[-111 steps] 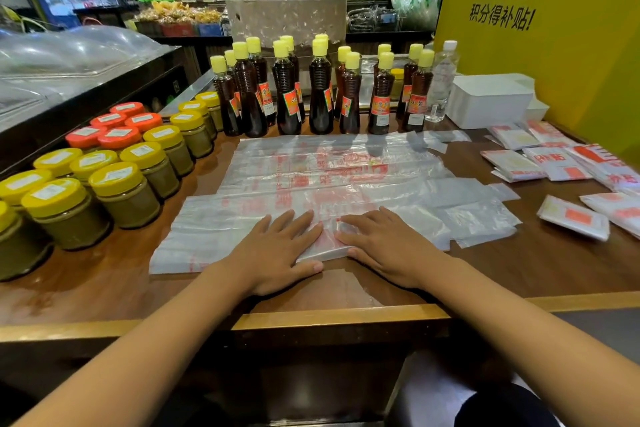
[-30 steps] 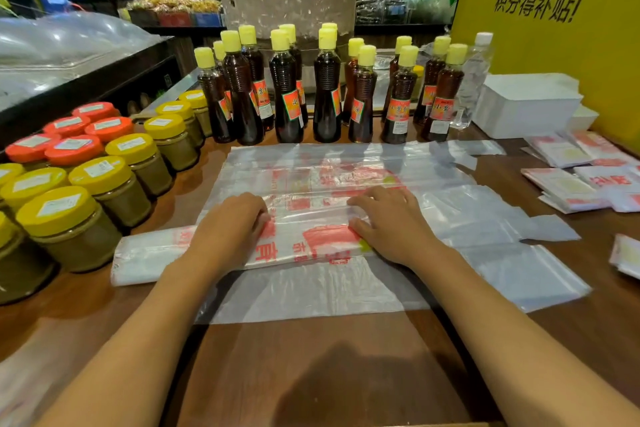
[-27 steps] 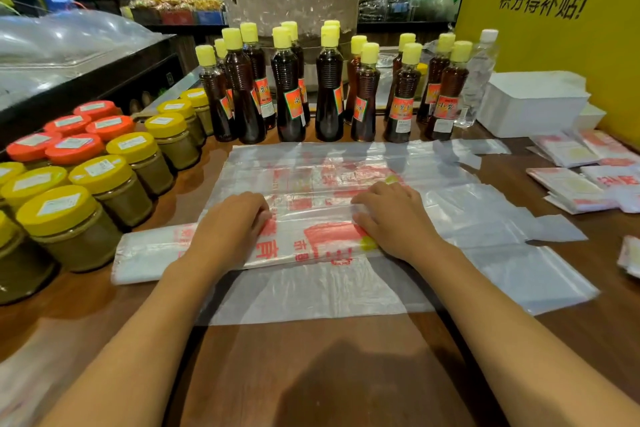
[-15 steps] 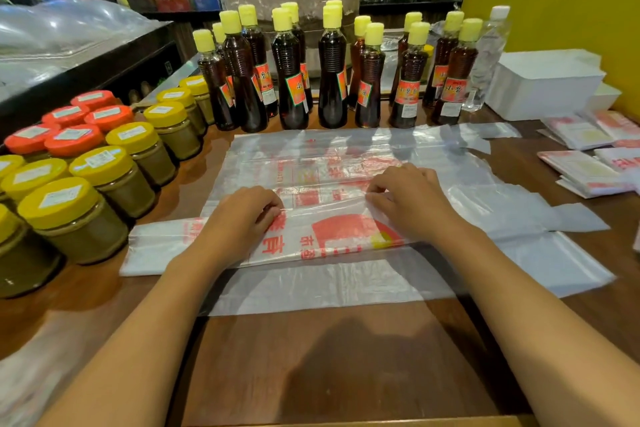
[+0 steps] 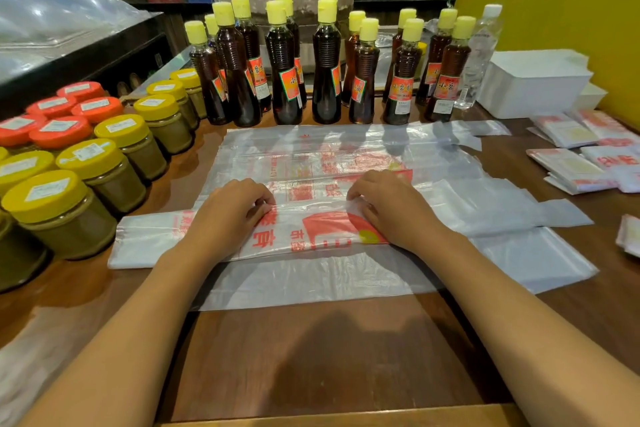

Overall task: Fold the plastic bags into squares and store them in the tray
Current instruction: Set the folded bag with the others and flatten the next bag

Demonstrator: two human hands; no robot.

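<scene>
A: Changed vs a few sec ago?

B: Bag on top [image 5: 277, 236] now a long narrow strip. Earlier both palms flat on it near table [image 5: 329, 357] front edge, smoothing. Now lying further in, across the pile of flat bags [image 5: 346, 156], left end poking out toward the jars [image 5: 104, 177].

A: Hands?

B: Left hand [image 5: 225, 215] on strip left of centre, fingers curled, tips pinching the far long edge. Right hand [image 5: 394, 208] right of centre, fingers [image 5: 356, 198] bent, nipping same edge, a bit of film lifted there. Half a sec back much the same pose, only grip a touch tighter now.

A: Meaning for the task?

B: Prob. mid lengthwise fold: edge picked up, ready to roll toward body or over once more. Strip stage reached, square stage not yet. Short-way folds still to do.

A: Tray?

B: White tray [image 5: 533, 87] far right, behind bottles [image 5: 284, 73] row end, well apart from hands. Contents not visible. Folded squares [image 5: 568, 170] lying on table just in front of it, not stored.

A: Risks?

B: Thin slippery film; under-layer bag [image 5: 311, 281] could drag along w/ the fold. Edges need to stay lined up or strip goes crooked.
</scene>
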